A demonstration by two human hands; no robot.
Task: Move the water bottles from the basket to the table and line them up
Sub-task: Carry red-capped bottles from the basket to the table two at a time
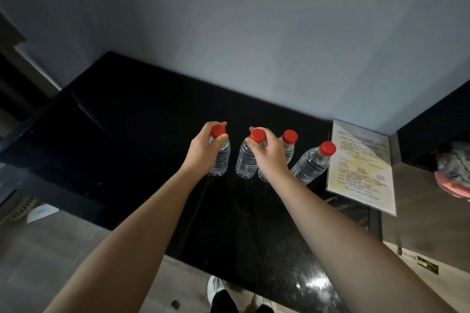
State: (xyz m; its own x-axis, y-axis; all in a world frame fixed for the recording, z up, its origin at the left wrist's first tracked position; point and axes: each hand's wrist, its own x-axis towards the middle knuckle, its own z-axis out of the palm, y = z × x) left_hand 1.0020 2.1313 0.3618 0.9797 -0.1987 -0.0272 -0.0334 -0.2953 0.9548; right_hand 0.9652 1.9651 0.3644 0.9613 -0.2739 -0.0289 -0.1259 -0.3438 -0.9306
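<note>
Evidently mid-placement in the head view, gripping the leftmost bottle (221, 160) by its neck with the left hand (201, 152) and the second bottle (245, 162) with the right hand (270, 155), both upright on the black table (127, 140), left of the third bottle (290, 138) and the rightmost bottle (310, 163); next, probably letting go and straightening the row.

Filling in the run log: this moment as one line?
left hand: grips leftmost bottle | right hand: grips second bottle | third bottle, fourth bottle: on table

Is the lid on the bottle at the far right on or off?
On. The far-right water bottle has its red cap sitting on its neck.
</note>
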